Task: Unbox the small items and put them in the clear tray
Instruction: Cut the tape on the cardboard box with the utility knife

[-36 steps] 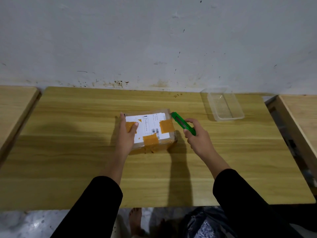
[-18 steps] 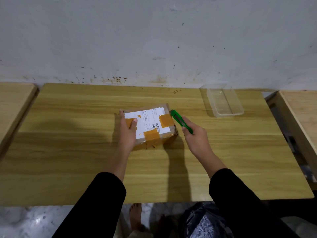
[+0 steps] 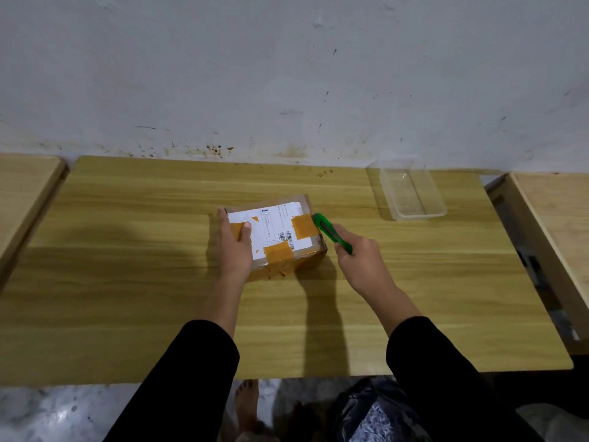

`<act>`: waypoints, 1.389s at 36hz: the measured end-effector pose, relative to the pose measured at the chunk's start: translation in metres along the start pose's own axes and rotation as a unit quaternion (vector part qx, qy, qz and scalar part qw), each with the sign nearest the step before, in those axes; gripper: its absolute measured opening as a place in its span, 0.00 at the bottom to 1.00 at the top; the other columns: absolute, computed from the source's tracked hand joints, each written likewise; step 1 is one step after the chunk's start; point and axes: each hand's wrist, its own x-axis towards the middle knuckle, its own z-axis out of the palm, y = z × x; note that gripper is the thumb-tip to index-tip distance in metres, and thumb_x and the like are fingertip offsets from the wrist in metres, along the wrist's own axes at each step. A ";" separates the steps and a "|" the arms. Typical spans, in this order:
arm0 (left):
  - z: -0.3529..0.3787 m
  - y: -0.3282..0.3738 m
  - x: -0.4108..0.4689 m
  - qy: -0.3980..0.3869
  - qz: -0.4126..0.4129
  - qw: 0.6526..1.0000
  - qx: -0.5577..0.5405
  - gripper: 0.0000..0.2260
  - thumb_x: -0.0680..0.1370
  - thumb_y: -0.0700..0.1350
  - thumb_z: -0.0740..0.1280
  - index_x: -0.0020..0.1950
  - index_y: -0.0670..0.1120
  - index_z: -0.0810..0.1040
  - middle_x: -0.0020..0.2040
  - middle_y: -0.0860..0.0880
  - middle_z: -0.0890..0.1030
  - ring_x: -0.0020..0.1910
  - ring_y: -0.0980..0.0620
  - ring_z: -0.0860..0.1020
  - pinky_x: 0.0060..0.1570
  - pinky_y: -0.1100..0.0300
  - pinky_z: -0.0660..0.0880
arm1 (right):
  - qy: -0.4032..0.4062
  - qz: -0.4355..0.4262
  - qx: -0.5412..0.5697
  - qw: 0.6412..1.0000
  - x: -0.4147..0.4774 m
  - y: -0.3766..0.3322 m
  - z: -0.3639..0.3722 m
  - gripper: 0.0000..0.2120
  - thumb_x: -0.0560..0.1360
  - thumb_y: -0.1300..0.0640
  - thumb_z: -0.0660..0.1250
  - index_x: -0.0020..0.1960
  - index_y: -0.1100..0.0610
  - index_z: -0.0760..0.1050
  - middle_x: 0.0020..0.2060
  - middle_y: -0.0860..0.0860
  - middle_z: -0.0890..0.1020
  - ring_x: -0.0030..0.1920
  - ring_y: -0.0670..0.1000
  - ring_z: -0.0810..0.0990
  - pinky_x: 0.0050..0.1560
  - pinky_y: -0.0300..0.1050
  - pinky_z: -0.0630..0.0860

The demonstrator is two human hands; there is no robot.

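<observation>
Cardboard box (image 3: 280, 231) between hands, left (image 3: 234, 247) gripping

middle of table (image 3: 127, 298): box (image 3: 274, 228) stands here; left hand (image 3: 234, 247) grips its left side, right hand (image 3: 360, 266) holds a green cutter (image 3: 328, 231) against its right edge.
far right corner: clear tray (image 3: 414, 215), well apart from the box, open wood between them.
left half: open wood out to the left edge.
near edge: open wood in front of the box.
far edge: wall (image 3: 287, 74) rises right behind it.

Brown cardboard box (image 3: 287, 266) with white label (image 3: 271, 228) and orange tape (image 3: 304, 225), green cutter (image 3: 330, 231), yellow wood-grain table (image 3: 127, 282), black sleeves (image 3: 191, 378)
</observation>
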 end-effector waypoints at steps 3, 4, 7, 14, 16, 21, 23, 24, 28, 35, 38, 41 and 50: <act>0.000 0.001 0.000 0.002 -0.003 1.000 0.000 0.27 0.81 0.48 0.57 0.77 0.51 0.49 0.76 0.50 0.59 0.72 0.45 0.63 0.65 0.55 0.64 | -0.001 -0.002 -0.018 1.000 -0.003 0.001 -0.001 0.21 0.78 0.64 0.57 0.70 0.53 0.67 0.38 0.57 0.79 0.24 0.47 0.67 0.21 0.30 0.63; 0.000 0.001 0.000 0.003 -0.003 1.000 0.000 0.27 0.81 0.48 0.57 0.77 0.51 0.49 0.76 0.50 0.59 0.72 0.45 0.63 0.65 0.55 0.64 | -0.001 -0.003 -0.026 1.000 -0.004 0.001 -0.001 0.21 0.78 0.64 0.57 0.70 0.53 0.67 0.37 0.58 0.79 0.24 0.47 0.67 0.21 0.31 0.63; 0.000 0.001 -0.001 0.006 -0.004 1.000 -0.002 0.26 0.81 0.47 0.57 0.77 0.51 0.49 0.75 0.49 0.60 0.71 0.46 0.64 0.64 0.56 0.64 | 0.001 -0.008 -0.047 0.999 -0.011 0.005 -0.001 0.21 0.78 0.64 0.57 0.70 0.52 0.67 0.35 0.58 0.78 0.25 0.47 0.68 0.25 0.34 0.64; -0.001 0.003 -0.003 0.011 -0.005 1.000 -0.006 0.26 0.81 0.47 0.57 0.77 0.50 0.49 0.75 0.50 0.60 0.70 0.46 0.65 0.62 0.56 0.66 | 0.008 -0.011 -0.067 0.998 -0.024 0.010 -0.001 0.22 0.77 0.63 0.57 0.69 0.51 0.67 0.32 0.57 0.76 0.28 0.50 0.69 0.33 0.46 0.69; -0.001 0.004 -0.003 0.013 -0.007 1.000 -0.005 0.26 0.81 0.47 0.57 0.77 0.50 0.49 0.75 0.50 0.60 0.69 0.46 0.66 0.61 0.57 0.66 | 0.007 -0.015 -0.071 0.997 -0.027 0.010 -0.002 0.22 0.77 0.63 0.57 0.69 0.52 0.67 0.31 0.56 0.75 0.28 0.50 0.69 0.33 0.46 0.69; -0.001 0.003 -0.001 0.015 -0.010 1.000 0.000 0.27 0.81 0.47 0.57 0.77 0.50 0.49 0.75 0.49 0.61 0.69 0.45 0.67 0.60 0.55 0.68 | 0.007 -0.008 -0.065 0.998 -0.034 0.014 -0.008 0.21 0.77 0.64 0.58 0.69 0.53 0.68 0.29 0.52 0.74 0.26 0.46 0.68 0.27 0.37 0.65; -0.001 0.003 -0.001 0.014 -0.009 1.000 0.001 0.27 0.81 0.47 0.57 0.77 0.50 0.49 0.75 0.48 0.61 0.68 0.45 0.68 0.60 0.54 0.69 | 0.005 -0.006 -0.054 0.999 -0.037 0.016 -0.012 0.20 0.77 0.64 0.59 0.68 0.53 0.69 0.29 0.51 0.75 0.24 0.45 0.67 0.25 0.33 0.63; 0.000 0.003 -0.001 0.014 -0.007 1.000 -0.001 0.27 0.81 0.47 0.57 0.77 0.50 0.49 0.75 0.48 0.61 0.68 0.45 0.68 0.59 0.56 0.69 | 0.008 0.000 -0.037 0.999 -0.038 0.017 -0.014 0.20 0.77 0.63 0.59 0.68 0.53 0.69 0.30 0.52 0.76 0.23 0.45 0.66 0.23 0.32 0.63; 0.003 0.005 -0.008 0.035 -0.014 0.998 -0.040 0.27 0.81 0.45 0.58 0.77 0.48 0.50 0.74 0.48 0.61 0.70 0.47 0.66 0.54 0.64 0.64 | 0.062 0.033 0.065 0.995 -0.039 0.022 -0.017 0.19 0.77 0.64 0.60 0.66 0.53 0.72 0.31 0.53 0.79 0.20 0.43 0.65 0.22 0.34 0.62; 0.003 -0.004 -0.028 0.070 -0.010 0.997 -0.024 0.29 0.77 0.45 0.66 0.74 0.43 0.58 0.73 0.45 0.61 0.71 0.48 0.62 0.63 0.58 0.63 | 0.109 0.071 0.172 0.976 -0.025 0.020 -0.013 0.19 0.77 0.64 0.61 0.67 0.53 0.71 0.36 0.44 0.76 0.28 0.44 0.68 0.28 0.34 0.68; -0.008 -0.018 -0.016 0.005 0.096 0.991 0.096 0.31 0.76 0.49 0.67 0.75 0.43 0.58 0.76 0.44 0.55 0.76 0.48 0.52 0.71 0.53 0.57 | 0.113 0.071 0.178 0.975 -0.017 0.020 -0.010 0.19 0.76 0.64 0.61 0.66 0.54 0.72 0.35 0.40 0.73 0.30 0.41 0.70 0.32 0.33 0.68; -0.018 -0.024 0.001 -0.071 0.182 0.956 0.219 0.29 0.77 0.53 0.65 0.74 0.47 0.61 0.76 0.45 0.58 0.76 0.47 0.52 0.71 0.50 0.56 | 0.115 0.078 0.179 0.974 -0.011 0.021 -0.010 0.19 0.76 0.64 0.60 0.66 0.53 0.72 0.34 0.39 0.73 0.26 0.41 0.68 0.28 0.33 0.67; -0.001 -0.007 -0.021 -0.021 0.184 0.897 0.402 0.30 0.70 0.69 0.62 0.57 0.45 0.72 0.53 0.45 0.77 0.53 0.45 0.75 0.49 0.53 0.69 | 0.120 0.077 0.179 0.973 0.001 0.020 -0.010 0.20 0.76 0.65 0.60 0.67 0.54 0.71 0.35 0.42 0.74 0.27 0.44 0.69 0.25 0.31 0.67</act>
